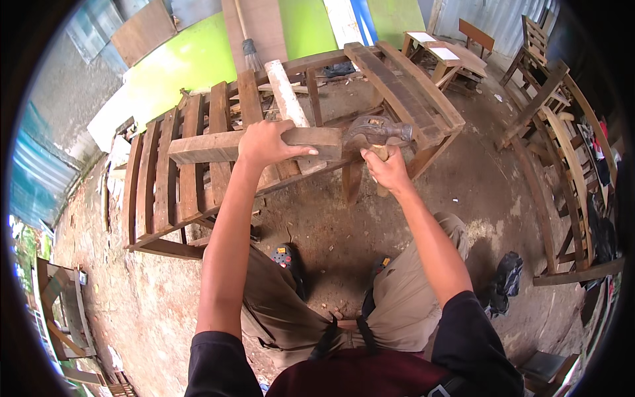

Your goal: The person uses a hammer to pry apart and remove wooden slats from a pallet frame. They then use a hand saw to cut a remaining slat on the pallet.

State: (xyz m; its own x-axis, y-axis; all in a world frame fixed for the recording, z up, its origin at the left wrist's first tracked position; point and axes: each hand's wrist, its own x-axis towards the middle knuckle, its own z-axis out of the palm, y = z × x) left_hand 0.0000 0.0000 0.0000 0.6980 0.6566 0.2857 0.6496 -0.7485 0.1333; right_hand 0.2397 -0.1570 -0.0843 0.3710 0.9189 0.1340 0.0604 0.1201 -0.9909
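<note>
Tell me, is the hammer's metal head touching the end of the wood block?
Touching. The head view shows the hammer head pressed against the end of the wood block, with no gap between them.

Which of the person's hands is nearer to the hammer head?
Right. The right hand holds the handle just below the hammer head; the left hand grips the wooden plank farther left.
</note>
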